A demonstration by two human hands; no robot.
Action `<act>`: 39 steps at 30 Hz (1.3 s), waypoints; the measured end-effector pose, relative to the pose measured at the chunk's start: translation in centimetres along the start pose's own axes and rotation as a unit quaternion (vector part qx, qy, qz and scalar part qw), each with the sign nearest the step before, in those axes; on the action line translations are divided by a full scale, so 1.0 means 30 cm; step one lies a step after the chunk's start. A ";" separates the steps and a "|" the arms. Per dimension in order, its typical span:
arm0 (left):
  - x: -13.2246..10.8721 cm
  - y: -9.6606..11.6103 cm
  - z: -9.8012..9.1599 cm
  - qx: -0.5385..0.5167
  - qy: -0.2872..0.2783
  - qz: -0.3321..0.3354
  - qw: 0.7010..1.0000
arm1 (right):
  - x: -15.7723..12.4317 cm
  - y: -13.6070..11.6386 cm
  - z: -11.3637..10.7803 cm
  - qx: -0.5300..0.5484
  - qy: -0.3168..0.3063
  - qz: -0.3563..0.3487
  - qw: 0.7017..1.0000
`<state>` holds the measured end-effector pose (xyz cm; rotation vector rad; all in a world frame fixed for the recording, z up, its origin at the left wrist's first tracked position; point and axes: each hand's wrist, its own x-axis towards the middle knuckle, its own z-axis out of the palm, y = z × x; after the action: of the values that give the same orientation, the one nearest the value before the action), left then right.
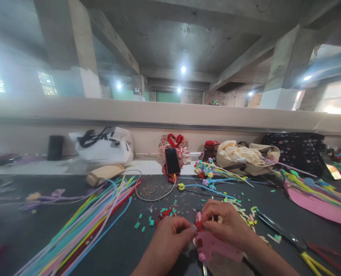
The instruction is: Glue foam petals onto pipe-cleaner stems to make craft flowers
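Note:
My left hand [173, 235] is pinched, thumb against forefinger, with a tiny bluish bit at the fingertips that is too small to name. Close by on the right, my right hand [226, 222] has its fingers bent together beside a small red piece [198, 222]; whether they grip it is hard to tell. Below the fingertips lies a pink and red item [200, 245], partly hidden by the hands. A flat pink shape [223, 245] shows under my right wrist. Short red and teal pipe-cleaner snippets [167, 212] lie just beyond my left hand.
Long coloured pipe cleaners [92, 226] spread at left. Scissors [282, 230] and yellow-handled pliers [311, 262] lie right. A phone [172, 161] on a cable leans on a patterned bag [174, 143]. Small pipe-cleaner flowers [207, 170], a red-lidded bottle [210, 150] and bags line the back.

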<state>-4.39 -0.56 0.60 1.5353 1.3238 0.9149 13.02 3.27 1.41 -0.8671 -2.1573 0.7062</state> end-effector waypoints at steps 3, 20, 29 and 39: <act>0.001 -0.004 0.001 -0.013 -0.007 0.000 1.000 | -0.003 -0.003 0.003 -0.019 0.002 -0.004 1.000; 0.012 -0.006 -0.002 -0.069 0.011 -0.019 0.997 | -0.011 -0.027 0.011 -0.056 0.031 -0.029 0.998; 0.025 -0.017 0.001 -0.136 0.048 -0.036 0.989 | -0.011 -0.041 0.001 -0.054 0.029 -0.078 0.995; 0.019 -0.017 -0.017 -0.373 -0.018 -0.143 0.917 | -0.010 -0.030 0.001 0.002 0.104 -0.018 0.994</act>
<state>-4.94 0.11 0.29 0.7415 0.9630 1.0319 12.84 2.47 1.89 -0.8573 -1.9808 0.5765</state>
